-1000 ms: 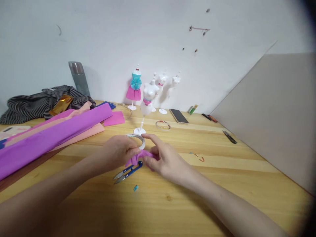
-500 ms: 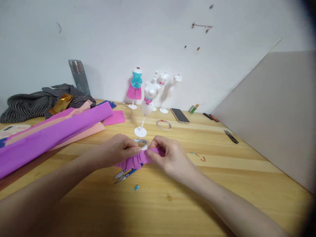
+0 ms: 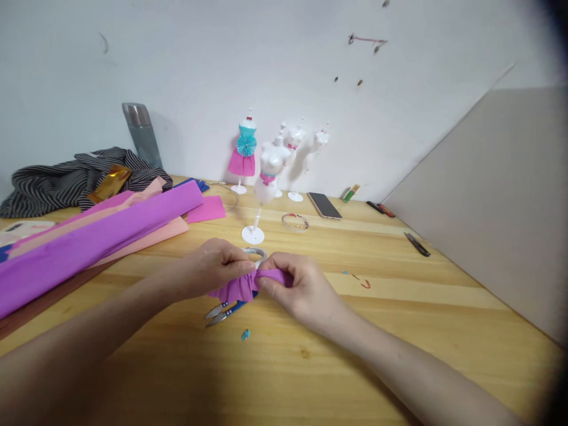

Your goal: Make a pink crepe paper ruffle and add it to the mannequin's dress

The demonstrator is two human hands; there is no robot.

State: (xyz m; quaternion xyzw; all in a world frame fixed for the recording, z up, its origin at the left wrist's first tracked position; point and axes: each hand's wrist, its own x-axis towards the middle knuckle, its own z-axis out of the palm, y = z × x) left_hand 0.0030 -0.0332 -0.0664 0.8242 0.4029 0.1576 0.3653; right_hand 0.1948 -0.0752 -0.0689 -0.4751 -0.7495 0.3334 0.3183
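A strip of purple crepe paper [image 3: 237, 289], gathered into pleats on its left part, is pinched between both hands above the table. My left hand [image 3: 217, 266] is closed on the pleated part, thumb on top. My right hand [image 3: 297, 284] is closed on the smoother right end, its fingertips close to the left thumb. Beneath the paper lie blue-handled thread snips [image 3: 222, 313], blades pointing left and partly covered. A roll of tape [image 3: 258, 254] sits just behind the hands, and a small white mannequin [image 3: 268, 171] with a pink band stands beyond it.
Rolls of crepe paper [image 3: 110, 231] and a striped cloth [image 3: 57, 183] lie at the left, near a bottle [image 3: 142, 133]. At the back stand a dressed mannequin [image 3: 244, 154] and two others. A phone [image 3: 325, 205], a bracelet-like ring [image 3: 295, 222] and a cutter [image 3: 417, 244] lie to the right.
My right fingers have shifted slightly left toward my left thumb, and the paper's right end is now folded narrower between them. The view has tilted slightly.
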